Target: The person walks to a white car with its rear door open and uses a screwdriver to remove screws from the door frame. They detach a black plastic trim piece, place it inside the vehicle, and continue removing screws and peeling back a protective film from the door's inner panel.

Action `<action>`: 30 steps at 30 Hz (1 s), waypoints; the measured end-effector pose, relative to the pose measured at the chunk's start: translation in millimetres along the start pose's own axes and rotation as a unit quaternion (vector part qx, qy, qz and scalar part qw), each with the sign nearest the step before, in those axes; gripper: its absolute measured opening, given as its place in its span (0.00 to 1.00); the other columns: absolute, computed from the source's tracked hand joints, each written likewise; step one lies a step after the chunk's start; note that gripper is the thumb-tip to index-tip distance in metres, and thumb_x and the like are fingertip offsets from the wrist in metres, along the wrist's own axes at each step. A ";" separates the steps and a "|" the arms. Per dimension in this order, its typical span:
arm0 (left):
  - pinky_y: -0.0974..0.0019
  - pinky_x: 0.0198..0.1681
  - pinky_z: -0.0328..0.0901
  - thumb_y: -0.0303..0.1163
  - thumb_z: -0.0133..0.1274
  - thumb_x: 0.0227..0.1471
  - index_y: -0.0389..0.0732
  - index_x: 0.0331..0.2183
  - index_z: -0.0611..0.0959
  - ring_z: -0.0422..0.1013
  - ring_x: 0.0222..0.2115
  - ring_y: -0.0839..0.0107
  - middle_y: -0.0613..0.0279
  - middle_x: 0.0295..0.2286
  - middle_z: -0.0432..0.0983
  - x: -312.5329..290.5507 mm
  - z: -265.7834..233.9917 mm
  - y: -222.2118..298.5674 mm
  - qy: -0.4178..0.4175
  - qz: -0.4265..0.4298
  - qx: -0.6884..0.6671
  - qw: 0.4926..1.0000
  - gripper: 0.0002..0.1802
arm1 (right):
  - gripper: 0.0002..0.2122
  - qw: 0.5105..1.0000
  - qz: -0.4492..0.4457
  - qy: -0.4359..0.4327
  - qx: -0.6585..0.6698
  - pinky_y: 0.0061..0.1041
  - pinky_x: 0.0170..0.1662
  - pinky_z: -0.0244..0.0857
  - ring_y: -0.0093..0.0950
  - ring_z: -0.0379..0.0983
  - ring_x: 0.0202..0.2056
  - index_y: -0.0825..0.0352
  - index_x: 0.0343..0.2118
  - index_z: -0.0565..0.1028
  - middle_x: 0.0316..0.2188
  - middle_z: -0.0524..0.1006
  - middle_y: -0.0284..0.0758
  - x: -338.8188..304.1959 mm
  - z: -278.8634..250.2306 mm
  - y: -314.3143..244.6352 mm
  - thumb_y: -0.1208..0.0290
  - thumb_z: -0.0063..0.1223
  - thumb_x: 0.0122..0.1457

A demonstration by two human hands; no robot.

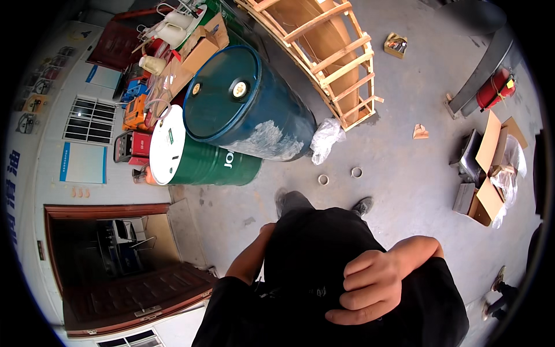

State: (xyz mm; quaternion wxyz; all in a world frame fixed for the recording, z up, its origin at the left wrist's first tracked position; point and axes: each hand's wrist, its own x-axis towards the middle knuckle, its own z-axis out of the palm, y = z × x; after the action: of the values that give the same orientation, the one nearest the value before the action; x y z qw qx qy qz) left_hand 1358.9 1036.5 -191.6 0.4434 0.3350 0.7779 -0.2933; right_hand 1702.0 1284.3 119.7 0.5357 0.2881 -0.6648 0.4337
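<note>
In front of the black shirt [321,248] on my chest, my right hand [370,283] is bent with its back up. Its fingers curl toward the palm, and whatever they hold, if anything, is hidden. My left hand [267,229] hangs low at my left side, mostly covered by the shirt, so its fingers do not show. On the floor beyond my shoes lie two small pale rings [323,180], a little apart. Near them a crumpled clear plastic bag [328,139] rests against a large dark blue drum [260,115].
A green drum with a white lid [169,144] stands left of the blue one. Ahead is a wooden slatted crate [341,58]. At right are an opened cardboard box [488,199] and a red fire extinguisher [495,89]. An open brown door [139,298] is at lower left.
</note>
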 end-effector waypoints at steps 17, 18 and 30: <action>0.52 0.49 0.62 0.53 0.41 0.50 0.46 0.47 0.74 0.66 0.48 0.51 0.48 0.45 0.70 63.0 86.4 -86.3 0.119 0.041 -0.097 0.987 0.27 | 0.05 0.997 0.011 0.034 0.073 0.15 0.16 0.44 0.17 0.52 0.12 0.71 0.24 0.78 0.14 0.61 0.28 -5.3 19.6 21.5 0.82 0.48 0.48; 0.52 0.49 0.63 0.52 0.42 0.50 0.46 0.46 0.75 0.66 0.48 0.51 0.48 0.45 0.70 54.1 66.1 -76.7 0.118 0.060 -0.069 0.989 0.27 | 0.05 0.997 0.013 0.039 0.062 0.15 0.16 0.44 0.17 0.52 0.12 0.71 0.24 0.78 0.14 0.61 0.28 -7.1 21.7 25.9 0.82 0.48 0.48; 0.53 0.44 0.65 0.43 0.42 0.52 0.43 0.41 0.77 0.69 0.44 0.51 0.48 0.41 0.73 138.8 80.1 -136.5 0.054 0.144 -0.214 0.965 0.20 | 0.05 0.991 0.095 0.034 0.084 0.15 0.15 0.46 0.17 0.55 0.12 0.73 0.25 0.77 0.15 0.62 0.30 19.3 57.2 167.2 0.81 0.49 0.51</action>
State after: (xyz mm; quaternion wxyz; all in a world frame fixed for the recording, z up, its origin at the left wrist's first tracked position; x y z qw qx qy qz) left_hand 1238.6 929.9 -327.7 0.4993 0.3568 0.7888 -0.0346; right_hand 1528.8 1311.8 90.5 0.4883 0.2526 -0.6320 0.5462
